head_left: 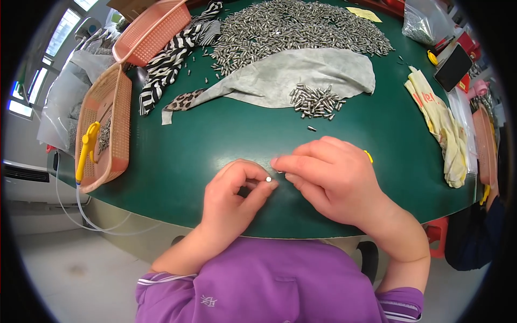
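Note:
Between thumb and forefinger, my left hand (pixel 231 189) pinches a small metal pin (pixel 269 179), its round bright end facing up. Close beside it, my right hand (pixel 336 175) has its fingertips pressed together; a sliver of something shiny shows under them, too small to name. Both hands are low over the green table, near its front edge. Beyond them a small heap of metal pins (pixel 316 101) lies partly on a grey cloth (pixel 280 72), and one loose pin (pixel 312 128) rests nearer my right hand.
A large pile of metal pins (pixel 291 27) covers the far side. At the left stand a pink basket (pixel 121 134) with a yellow air gun (pixel 88 145) and another pink basket (pixel 153 32), beside a striped cloth (pixel 167 67). Pale gloves (pixel 439 126) and a phone (pixel 453 68) lie right.

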`<state>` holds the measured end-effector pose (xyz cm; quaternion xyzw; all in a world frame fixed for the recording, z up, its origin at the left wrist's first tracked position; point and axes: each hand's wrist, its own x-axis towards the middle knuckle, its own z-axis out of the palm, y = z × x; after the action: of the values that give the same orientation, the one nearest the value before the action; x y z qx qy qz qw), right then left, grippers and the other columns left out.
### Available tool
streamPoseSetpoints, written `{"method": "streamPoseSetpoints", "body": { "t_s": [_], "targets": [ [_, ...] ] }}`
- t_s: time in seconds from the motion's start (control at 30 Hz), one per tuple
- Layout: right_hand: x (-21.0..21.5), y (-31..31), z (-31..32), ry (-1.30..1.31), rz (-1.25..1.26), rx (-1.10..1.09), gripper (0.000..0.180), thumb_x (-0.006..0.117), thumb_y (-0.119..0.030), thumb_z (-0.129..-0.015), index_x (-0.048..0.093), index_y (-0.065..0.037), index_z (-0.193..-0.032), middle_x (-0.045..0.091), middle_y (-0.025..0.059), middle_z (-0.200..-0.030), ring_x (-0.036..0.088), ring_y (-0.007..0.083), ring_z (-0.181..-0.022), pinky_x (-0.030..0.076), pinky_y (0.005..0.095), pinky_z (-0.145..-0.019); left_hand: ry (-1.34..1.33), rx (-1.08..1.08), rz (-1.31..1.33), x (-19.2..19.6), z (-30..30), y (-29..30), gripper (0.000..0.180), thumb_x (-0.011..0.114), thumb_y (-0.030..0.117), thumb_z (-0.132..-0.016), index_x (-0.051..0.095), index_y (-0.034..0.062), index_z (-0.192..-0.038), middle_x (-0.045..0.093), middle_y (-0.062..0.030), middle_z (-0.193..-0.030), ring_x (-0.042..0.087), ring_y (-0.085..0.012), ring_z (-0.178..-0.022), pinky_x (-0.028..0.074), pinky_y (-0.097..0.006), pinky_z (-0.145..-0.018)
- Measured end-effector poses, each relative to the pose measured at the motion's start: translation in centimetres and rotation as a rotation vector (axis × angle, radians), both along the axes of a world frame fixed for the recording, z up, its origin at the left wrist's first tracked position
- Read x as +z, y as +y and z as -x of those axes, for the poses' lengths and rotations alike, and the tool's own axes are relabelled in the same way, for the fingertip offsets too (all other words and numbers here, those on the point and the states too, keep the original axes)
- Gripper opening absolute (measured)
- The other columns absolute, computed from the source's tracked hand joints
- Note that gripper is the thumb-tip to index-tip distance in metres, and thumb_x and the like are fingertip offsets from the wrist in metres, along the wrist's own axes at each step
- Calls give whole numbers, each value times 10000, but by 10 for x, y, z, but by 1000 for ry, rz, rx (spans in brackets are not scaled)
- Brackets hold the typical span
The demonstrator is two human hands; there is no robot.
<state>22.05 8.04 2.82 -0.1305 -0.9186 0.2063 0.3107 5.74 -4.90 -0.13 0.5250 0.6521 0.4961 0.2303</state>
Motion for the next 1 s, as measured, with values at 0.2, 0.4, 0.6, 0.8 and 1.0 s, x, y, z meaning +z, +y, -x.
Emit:
{"method": "streamPoseSetpoints", "body": {
  "t_s": [0.2, 0.4, 0.6, 0.8, 1.0],
  "targets": [
    [1, -2, 1, 21, 164, 87, 202, 716, -96, -806, 719, -123, -1005, 669, 34, -833, 649, 237, -744, 521, 360, -633, -55, 12, -38, -2, 0, 1, 186, 759, -18, -809, 591, 28, -873, 661, -62, -860, 647, -138, -728, 549, -251, -645],
    [1, -5, 1, 24, 208, 104, 186, 713, -89, -809, 723, -109, -994, 679, 35, -836, 651, 236, -743, 526, 358, -638, -85, 8, -52, -4, 2, 1, 199, 742, -56, -785, 575, 24, -860, 664, -68, -854, 640, -144, -742, 546, -258, -651],
    [-3, -7, 2, 4, 208, 101, 191, 705, -100, -815, 716, -110, -1005, 657, 38, -804, 643, 243, -731, 524, 360, -635, -67, 22, -63, -4, 1, 1, 235, 747, -80, -753, 556, 28, -838, 660, -80, -847, 637, -163, -757, 544, -267, -643],
    [-5, -8, 1, -20, 203, 93, 211, 702, -103, -814, 708, -123, -1024, 646, 28, -817, 637, 235, -746, 512, 360, -641, -24, 1, -75, -4, 2, 2, 246, 751, -85, -748, 551, 28, -836, 662, -85, -855, 643, -173, -766, 552, -276, -631],
    [-2, -10, 0, -99, -104, 49, 281, 667, -141, -782, 694, -163, -1061, 578, -15, -832, 592, 173, -768, 459, 320, -628, -11, -7, -53, -1, 0, 1, 224, 747, -82, -771, 563, 21, -847, 665, -93, -875, 654, -193, -783, 557, -282, -637]
  ]
}}
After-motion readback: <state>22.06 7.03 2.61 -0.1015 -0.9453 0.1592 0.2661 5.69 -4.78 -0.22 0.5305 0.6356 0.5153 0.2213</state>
